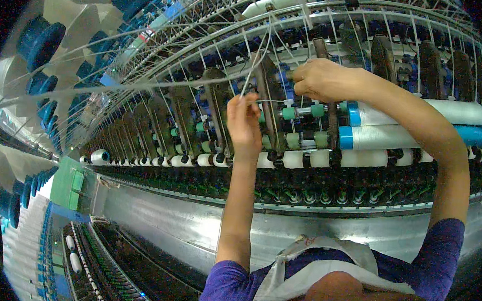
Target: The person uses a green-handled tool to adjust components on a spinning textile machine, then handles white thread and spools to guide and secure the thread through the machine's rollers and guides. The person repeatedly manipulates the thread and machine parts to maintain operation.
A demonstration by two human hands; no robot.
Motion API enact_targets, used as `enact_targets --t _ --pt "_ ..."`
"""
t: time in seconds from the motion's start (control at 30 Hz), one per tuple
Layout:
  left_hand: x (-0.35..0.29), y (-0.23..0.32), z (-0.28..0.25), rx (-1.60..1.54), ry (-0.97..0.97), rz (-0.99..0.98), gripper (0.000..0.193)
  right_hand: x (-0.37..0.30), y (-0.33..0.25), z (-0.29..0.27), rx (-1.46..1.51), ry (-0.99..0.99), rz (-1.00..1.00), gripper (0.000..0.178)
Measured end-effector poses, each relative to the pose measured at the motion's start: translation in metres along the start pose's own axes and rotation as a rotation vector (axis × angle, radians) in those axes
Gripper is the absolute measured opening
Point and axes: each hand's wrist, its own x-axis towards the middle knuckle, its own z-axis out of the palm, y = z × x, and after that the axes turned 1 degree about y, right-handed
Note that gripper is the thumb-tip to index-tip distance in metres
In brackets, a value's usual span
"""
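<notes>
My left hand [243,119] is raised in front of a long spinning machine [210,108], its fingers pinched on a thin white thread [252,75] that runs up toward the frame above. My right hand [320,77] reaches further up and curls around a dark metal arm [320,48] of the machine, just above small green rollers [303,111]. Two long white bobbins with blue ends [406,138] lie crosswise right beside my right forearm.
A row of small white yarn bobbins [308,157] runs along the machine. Below it is a shiny metal panel [190,226]. Large blue-ended yarn packages [41,41] hang at the upper left. A second machine row [96,263] sits at the lower left.
</notes>
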Motion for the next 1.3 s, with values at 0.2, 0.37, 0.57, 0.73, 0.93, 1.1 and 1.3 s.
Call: enact_targets --t 0.2,0.37,0.57,0.73,0.93,1.1,1.3 --pt "-0.02 0.026 -0.049 -0.039 0.246 -0.086 0.013 0.041 0.019 0.024 -0.071 -0.3 0.127 0.01" --pt "-0.041 0.033 -0.062 1.227 -0.11 0.253 0.02 0.057 0.029 0.038 -0.116 -0.385 0.18 0.013" --pt "-0.046 0.034 -0.069 0.998 -0.132 0.247 0.012 0.057 0.029 0.05 -0.123 -0.436 0.172 0.009" --pt "-0.051 0.027 -0.063 0.49 -0.016 0.057 0.012 0.058 0.03 0.057 -0.11 -0.414 0.137 0.01" --pt "-0.055 0.022 -0.046 -0.065 0.019 -0.081 0.024 0.057 0.019 0.059 -0.077 -0.433 0.134 0.013" --pt "-0.056 0.018 -0.036 -0.289 0.019 -0.099 0.034 0.054 0.025 0.071 -0.06 -0.433 0.11 0.009" --pt "-0.051 0.013 -0.035 -0.299 0.171 -0.172 0.019 0.034 0.06 0.105 -0.073 -0.294 0.122 0.011"
